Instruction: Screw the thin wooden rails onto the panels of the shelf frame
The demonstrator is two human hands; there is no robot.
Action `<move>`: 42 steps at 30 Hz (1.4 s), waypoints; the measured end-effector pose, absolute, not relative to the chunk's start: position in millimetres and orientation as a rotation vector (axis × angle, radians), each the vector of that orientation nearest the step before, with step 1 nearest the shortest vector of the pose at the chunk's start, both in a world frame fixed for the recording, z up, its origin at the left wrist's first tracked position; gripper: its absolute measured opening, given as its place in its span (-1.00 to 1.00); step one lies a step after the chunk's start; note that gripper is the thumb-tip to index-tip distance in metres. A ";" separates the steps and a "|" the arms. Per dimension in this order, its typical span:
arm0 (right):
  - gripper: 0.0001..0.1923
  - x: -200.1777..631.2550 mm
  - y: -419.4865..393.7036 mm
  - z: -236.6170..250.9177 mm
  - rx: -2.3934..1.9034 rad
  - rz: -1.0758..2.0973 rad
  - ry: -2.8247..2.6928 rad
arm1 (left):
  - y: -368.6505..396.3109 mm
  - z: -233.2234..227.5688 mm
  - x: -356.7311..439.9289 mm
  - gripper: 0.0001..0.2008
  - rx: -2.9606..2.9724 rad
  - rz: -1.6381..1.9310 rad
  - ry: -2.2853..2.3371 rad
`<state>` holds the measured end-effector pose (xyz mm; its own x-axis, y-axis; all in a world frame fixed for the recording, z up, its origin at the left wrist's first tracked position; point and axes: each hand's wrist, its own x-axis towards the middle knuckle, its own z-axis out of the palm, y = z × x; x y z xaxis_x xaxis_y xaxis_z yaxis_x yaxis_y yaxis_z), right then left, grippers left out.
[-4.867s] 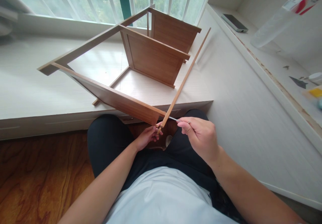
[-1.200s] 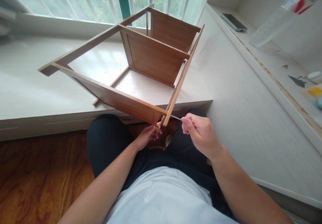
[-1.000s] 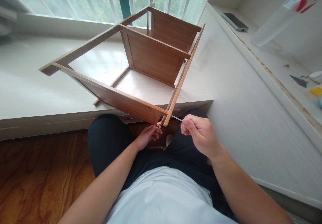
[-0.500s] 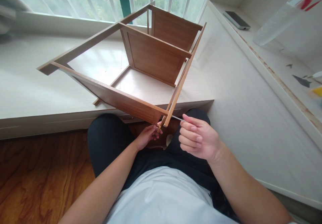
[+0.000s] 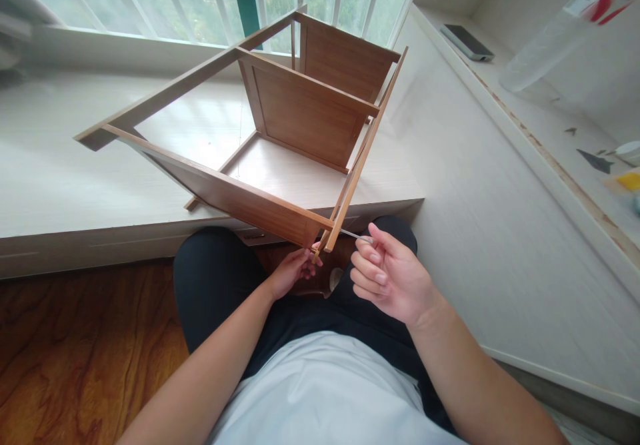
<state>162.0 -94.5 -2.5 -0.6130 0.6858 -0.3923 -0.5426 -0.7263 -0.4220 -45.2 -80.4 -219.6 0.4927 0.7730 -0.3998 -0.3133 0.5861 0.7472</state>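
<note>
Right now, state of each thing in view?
Rack: on its side on the ledge, near corner overhanging the edge.
Rail: laid along the rack's right edge.
Tool: thin metal, tip at the rail's near end.
Left hand: gripping the near corner.
Right hand: pinching the tool.
Phone: flat on the shelf, screen dark.

Dark phone [image 5: 461,42] laid on ledge [image 5: 550,132] near far right corner; clear plastic bottle [image 5: 550,45] beyond; yellow item [image 5: 627,182] at right edge; wooden floor [image 5: 75,352] below.
</note>
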 end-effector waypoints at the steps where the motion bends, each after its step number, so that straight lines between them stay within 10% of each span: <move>1: -0.48 162.9 -94.9 -3.6 -0.712 2.291 -0.347 | -80.4 -219.4 -45.1 -0.37 0.654 0.718 0.804; 30: -0.51 171.9 -86.3 -15.3 -0.653 2.168 -0.542 | -79.8 -220.4 -45.7 -0.40 0.650 0.723 0.823; 42: -0.63 181.8 -89.4 -90.6 -0.976 1.758 -0.777 | -81.0 -215.1 -46.8 -0.41 0.677 0.716 0.867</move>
<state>181.8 -89.4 -90.6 -0.2337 0.9334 -0.2722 -0.4269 -0.3501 -0.8338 -46.8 -81.0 -215.1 0.4536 0.7808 -0.4296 -0.2735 0.5808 0.7668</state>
